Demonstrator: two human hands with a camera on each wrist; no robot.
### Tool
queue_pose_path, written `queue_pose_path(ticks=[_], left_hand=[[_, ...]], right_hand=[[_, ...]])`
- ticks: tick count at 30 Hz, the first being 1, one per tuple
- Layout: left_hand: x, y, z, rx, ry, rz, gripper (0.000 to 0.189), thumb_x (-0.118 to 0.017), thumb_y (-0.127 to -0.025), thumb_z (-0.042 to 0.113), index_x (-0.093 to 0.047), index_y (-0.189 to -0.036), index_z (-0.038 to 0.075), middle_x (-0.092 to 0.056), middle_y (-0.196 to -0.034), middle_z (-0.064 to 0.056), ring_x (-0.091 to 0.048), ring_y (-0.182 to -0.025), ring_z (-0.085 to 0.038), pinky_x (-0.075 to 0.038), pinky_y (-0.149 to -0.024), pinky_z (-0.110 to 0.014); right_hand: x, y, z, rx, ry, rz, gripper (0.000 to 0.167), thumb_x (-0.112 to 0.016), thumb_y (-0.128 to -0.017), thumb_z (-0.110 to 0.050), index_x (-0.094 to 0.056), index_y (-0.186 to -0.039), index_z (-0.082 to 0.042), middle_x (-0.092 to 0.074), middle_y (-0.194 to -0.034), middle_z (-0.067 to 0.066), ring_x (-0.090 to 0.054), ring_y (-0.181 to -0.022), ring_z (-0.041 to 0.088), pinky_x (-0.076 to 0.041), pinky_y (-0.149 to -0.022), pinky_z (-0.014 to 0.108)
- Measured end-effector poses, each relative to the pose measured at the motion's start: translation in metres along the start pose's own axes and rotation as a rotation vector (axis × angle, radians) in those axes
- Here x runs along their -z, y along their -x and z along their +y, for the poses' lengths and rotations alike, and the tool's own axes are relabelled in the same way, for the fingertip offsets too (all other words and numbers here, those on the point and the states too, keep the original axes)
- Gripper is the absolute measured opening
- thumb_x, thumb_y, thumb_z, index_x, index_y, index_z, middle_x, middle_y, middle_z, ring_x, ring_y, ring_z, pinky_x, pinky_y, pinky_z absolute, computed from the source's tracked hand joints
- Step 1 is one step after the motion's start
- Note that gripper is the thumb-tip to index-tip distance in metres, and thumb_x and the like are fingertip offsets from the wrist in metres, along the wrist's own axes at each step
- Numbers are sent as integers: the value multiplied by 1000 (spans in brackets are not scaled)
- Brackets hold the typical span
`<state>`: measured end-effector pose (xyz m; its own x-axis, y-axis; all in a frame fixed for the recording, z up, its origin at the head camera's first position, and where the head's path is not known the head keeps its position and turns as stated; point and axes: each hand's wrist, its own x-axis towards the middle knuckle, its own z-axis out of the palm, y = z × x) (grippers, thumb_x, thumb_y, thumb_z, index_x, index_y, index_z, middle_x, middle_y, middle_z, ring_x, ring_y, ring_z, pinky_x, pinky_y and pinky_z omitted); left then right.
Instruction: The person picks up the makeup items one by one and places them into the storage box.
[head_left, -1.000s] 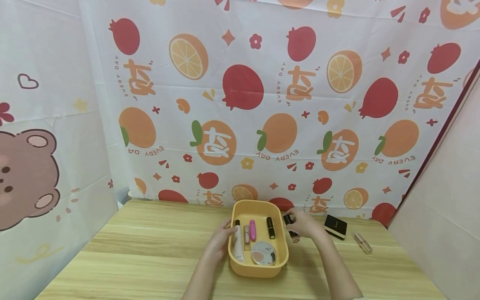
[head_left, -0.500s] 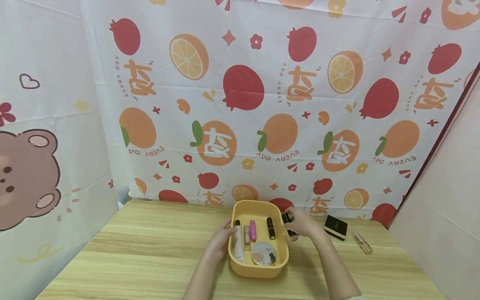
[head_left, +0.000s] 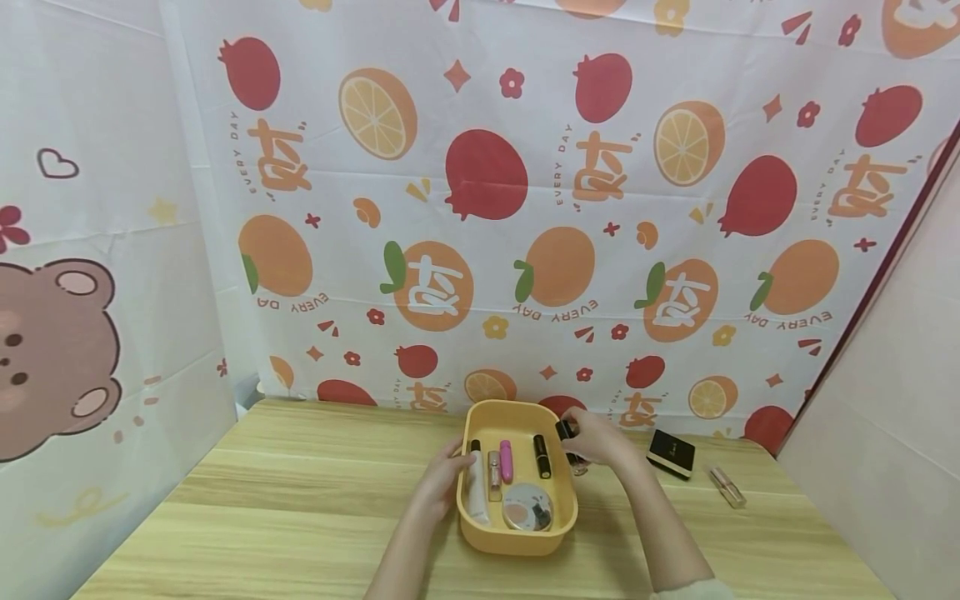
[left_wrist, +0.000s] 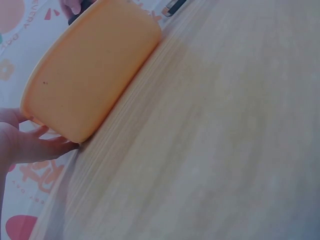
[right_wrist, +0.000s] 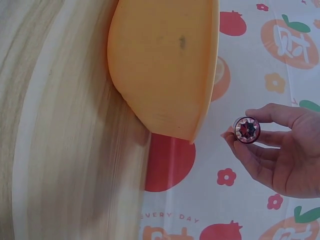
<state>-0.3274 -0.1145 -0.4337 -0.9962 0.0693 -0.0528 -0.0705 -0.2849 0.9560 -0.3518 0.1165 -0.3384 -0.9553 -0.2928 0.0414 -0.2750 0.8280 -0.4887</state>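
A yellow plastic bin (head_left: 517, 543) stands on the wooden table. My left hand (head_left: 436, 485) holds its left wall, thumb over the rim and fingers against the outside. In my right hand (head_left: 600, 438), thumb and fingers pinch a lip gloss tube (right_wrist: 247, 130) with a black cap and a clear, faceted round end. The tube is raised beside the bin's right rim, partly hidden by the fingers in the head view. Inside the bin lie a white squeeze tube (head_left: 477, 492), a small clear-and-pink tube (head_left: 494, 473), a bright pink tube (head_left: 506, 461), a black tube (head_left: 542, 457) and a round compact (head_left: 527, 507).
Right of the right hand, a black box (head_left: 671, 452) with gold lettering lies on the wooden table (head_left: 300, 500), and a small gold-pink tube (head_left: 726, 486) is farther right. A fruit-print cloth (head_left: 480, 275) hangs behind the table.
My right hand has moved slightly left and up, bringing the lip gloss tube closer to the bin's right rim. The left hand and the bin have stayed put.
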Motion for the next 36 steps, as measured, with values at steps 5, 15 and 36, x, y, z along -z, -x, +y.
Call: queue_pose_path(ticks=[5, 15, 36], left_hand=[[-1, 0, 0, 4, 1, 3, 58, -44, -90, 0, -17, -141, -8, -23, -139, -35, -37, -120, -44, -34, -97, -49], [-2, -1, 0, 13, 1, 6, 59, -44, -90, 0, -17, -141, -8, -22, -139, -34, -35, -121, -45, -32, -99, -49], [0, -1, 0, 8, -1, -6, 58, -44, -91, 0, -17, -141, -8, -22, -140, -34, -35, -121, -44, -33, -98, -49]], right_hand=[[0, -3, -1, -15, 1, -8, 38, -68, -79, -11, -56, -113, -1, -59, -101, 13, -57, -80, 22, -51, -65, 36], [1, -9, -2, -22, 49, -12, 40, -68, -79, -14, -55, -114, 0, -59, -100, 12, -55, -80, 23, -49, -69, 40], [-7, -26, -8, -18, 86, -1, 31, -72, -77, -14, -58, -101, -1, -57, -81, 4, -54, -74, 20, -49, -67, 36]])
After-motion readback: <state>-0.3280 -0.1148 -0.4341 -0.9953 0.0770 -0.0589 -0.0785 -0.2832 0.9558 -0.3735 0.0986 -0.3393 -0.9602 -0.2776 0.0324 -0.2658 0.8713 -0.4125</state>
